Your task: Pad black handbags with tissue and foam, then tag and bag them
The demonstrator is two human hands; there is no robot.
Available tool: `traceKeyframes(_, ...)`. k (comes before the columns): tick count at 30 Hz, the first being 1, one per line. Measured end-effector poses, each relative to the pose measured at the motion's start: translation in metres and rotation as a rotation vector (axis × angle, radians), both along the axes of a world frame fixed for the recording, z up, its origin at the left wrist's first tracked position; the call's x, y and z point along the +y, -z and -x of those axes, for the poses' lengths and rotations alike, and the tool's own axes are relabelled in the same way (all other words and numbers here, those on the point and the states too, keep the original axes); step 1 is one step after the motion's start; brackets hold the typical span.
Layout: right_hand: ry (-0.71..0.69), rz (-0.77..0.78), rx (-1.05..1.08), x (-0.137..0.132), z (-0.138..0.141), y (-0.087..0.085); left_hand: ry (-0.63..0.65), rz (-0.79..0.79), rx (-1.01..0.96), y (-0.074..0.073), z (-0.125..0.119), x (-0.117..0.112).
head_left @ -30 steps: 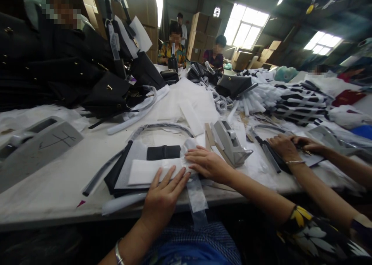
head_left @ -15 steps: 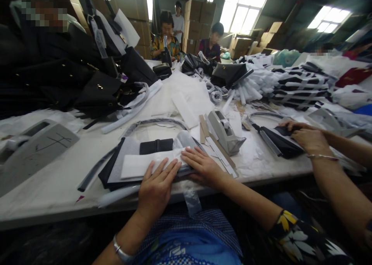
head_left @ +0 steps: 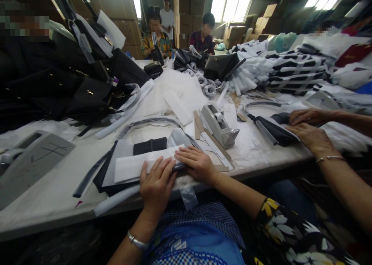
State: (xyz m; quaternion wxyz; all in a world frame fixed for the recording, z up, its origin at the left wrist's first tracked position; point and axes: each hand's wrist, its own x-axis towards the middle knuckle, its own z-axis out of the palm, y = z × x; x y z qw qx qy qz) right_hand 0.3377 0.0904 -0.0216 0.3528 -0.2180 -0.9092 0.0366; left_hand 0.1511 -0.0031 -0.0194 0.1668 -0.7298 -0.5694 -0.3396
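Observation:
A black handbag (head_left: 100,175) lies flat before me, covered by a pale sheet, its plastic-wrapped handle (head_left: 145,121) arching away from me. On top rests a folded black strap (head_left: 149,145); below it is a white foam strip (head_left: 128,168). My left hand (head_left: 157,181) lies over the middle of the foam, fingers extended and slightly bent. Flat on the foam's right end is my right hand (head_left: 197,164), its fingers stretched out. Whatever lies under both palms is hidden. A pale foam tube (head_left: 116,201) sticks out along the table's front edge, left of my left hand.
A tape dispenser (head_left: 219,125) and cardboard strips (head_left: 215,150) stand right of the bag. Another dispenser (head_left: 40,156) is at left. Black bags (head_left: 87,94) are heaped at back left. A co-worker's hands (head_left: 309,127) handle another black bag (head_left: 273,131) at right.
The camera view has shifted a little. My left hand has drawn slightly toward the front edge, its fingers more bent. My right hand stays on the foam's right end.

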Motion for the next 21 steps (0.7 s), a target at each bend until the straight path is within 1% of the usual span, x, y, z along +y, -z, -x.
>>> traceKeyframes(2, -0.026, 0.003, -0.077, -0.005, -0.009, -0.008, 0.000, -0.005, -0.001, 0.002, -0.001, 0.000)
traceKeyframes(5, -0.061, 0.006, -0.226, -0.027, -0.033, -0.016, 0.008, -0.005, -0.006, 0.001, -0.001, 0.000)
traceKeyframes(7, -0.099, -0.005, -0.313, -0.047, -0.049, -0.013, 0.017, -0.004, -0.005, 0.000, -0.001, 0.000)
traceKeyframes(10, -0.148, -0.066, -0.354, -0.069, -0.059, 0.005, 0.021, -0.004, 0.003, 0.001, 0.000, 0.000)
traceKeyframes(12, -0.150, -0.125, -0.287, -0.072, -0.052, 0.019, 0.016, -0.006, 0.009, 0.003, 0.001, 0.000)
traceKeyframes(15, -0.167, -0.172, -0.065, -0.068, -0.032, 0.031, 0.009, -0.011, 0.020, 0.005, 0.001, 0.002)
traceKeyframes(18, -0.160, -0.122, 0.100, -0.073, -0.018, 0.032, -0.003, 0.002, 0.031, 0.006, 0.000, 0.003)
traceKeyframes(21, -0.129, -0.040, 0.151, -0.091, -0.017, 0.028, -0.013, 0.032, 0.033, 0.004, -0.002, 0.004)
